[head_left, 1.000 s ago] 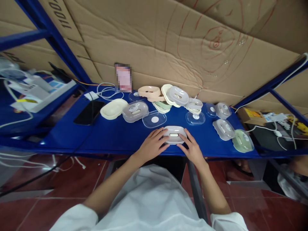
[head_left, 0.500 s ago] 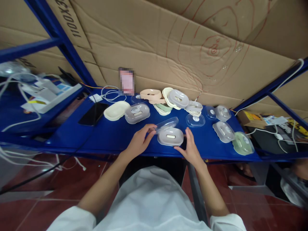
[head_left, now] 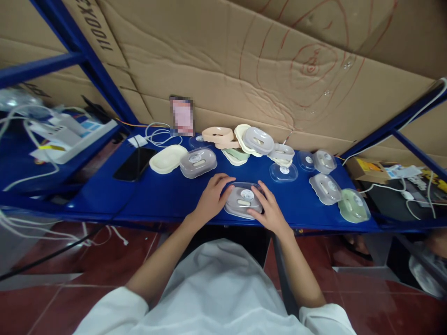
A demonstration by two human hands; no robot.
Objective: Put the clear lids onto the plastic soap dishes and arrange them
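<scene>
A grey soap dish lies on the blue table close to its front edge, with a clear lid over it. The lid carries a round white label, and a pale slot shows through. Curled round the left end of the lid is my left hand, its thumb and fingertips at the rim. My right hand grips the right end, fingers over the lid's edge and thumb low at the front. Whether the lid is fully seated all round I cannot tell.
Behind my hands sit a pile of soap dishes, a cream dish, a lidded grey dish and a loose clear lid. Several lidded dishes lie right. A black phone and cables are left; cardboard stands behind.
The clear lid, tilted up behind the grey dish in my left hand before, now lies flat over it. My right hand has moved in from beside the dish onto the lid.
</scene>
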